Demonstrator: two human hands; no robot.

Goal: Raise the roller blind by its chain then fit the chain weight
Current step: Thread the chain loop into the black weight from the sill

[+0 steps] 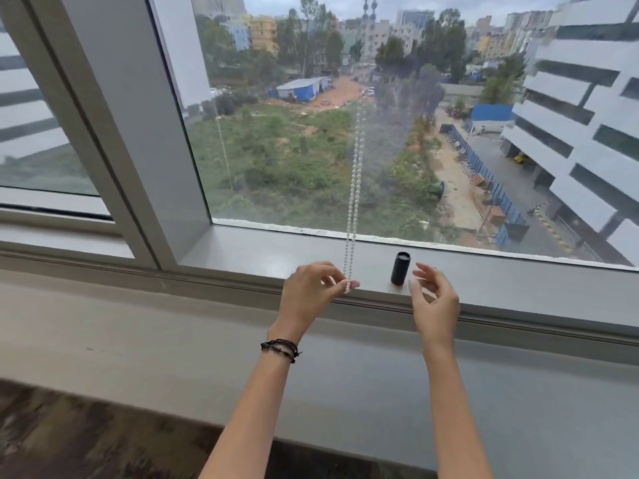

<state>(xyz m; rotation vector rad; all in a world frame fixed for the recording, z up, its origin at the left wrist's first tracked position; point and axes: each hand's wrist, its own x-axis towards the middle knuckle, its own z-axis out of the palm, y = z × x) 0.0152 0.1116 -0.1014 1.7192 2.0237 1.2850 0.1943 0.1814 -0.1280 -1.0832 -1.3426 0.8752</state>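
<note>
Looking down, head view: two bare forearms reach to a grey window sill (262, 252).
Left hand (307, 292): fingertips pinched on the bottom loop of the white bead chain (354, 188).
Right hand (434, 299): fingers spread, empty, just beside the weight.
Chain weight (400, 268): black cylinder upright on the sill, between the hands.

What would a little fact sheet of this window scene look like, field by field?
place: grey window sill under a large pane
chain: white beaded blind chain, hanging as a loop down to the sill
left hand: pinching the loop's bottom end
right hand: open, empty, beside the weight
weight: black cylindrical chain weight, upright on the sill, not on the chain
blind: not visible in the pane
</note>
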